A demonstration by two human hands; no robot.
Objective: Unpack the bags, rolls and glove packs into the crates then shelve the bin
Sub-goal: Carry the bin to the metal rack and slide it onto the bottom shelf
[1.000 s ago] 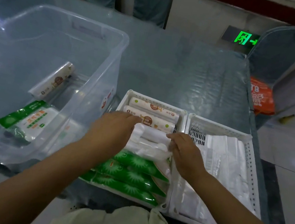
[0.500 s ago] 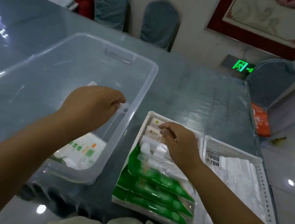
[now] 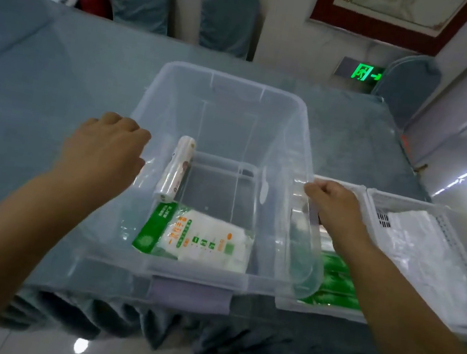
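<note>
Our left hand [image 3: 107, 149] and right hand [image 3: 333, 202] curl over opposite rims of the clear bin [image 3: 232, 84], gripping it on the table [image 3: 43, 67]

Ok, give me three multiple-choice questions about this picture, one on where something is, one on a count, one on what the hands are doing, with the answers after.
1. Where does the white plastic-wrapped roll lie?
A. inside the clear plastic bin, against its left wall
B. in the white slatted crate
C. on the bare table

2. How many items are in the clear bin?
A. none
B. two
C. five

3. What are the hands doing?
A. both hang idle over the table
B. both lift the green and white glove pack
C. each is at a side rim of the bin, fingers curled over it

Answers: 1 A, the roll leans along the bin's left wall. 2 B, only the roll and the green and white glove pack show inside. 3 C, the left hand and the right hand curl over opposite rims.
</note>
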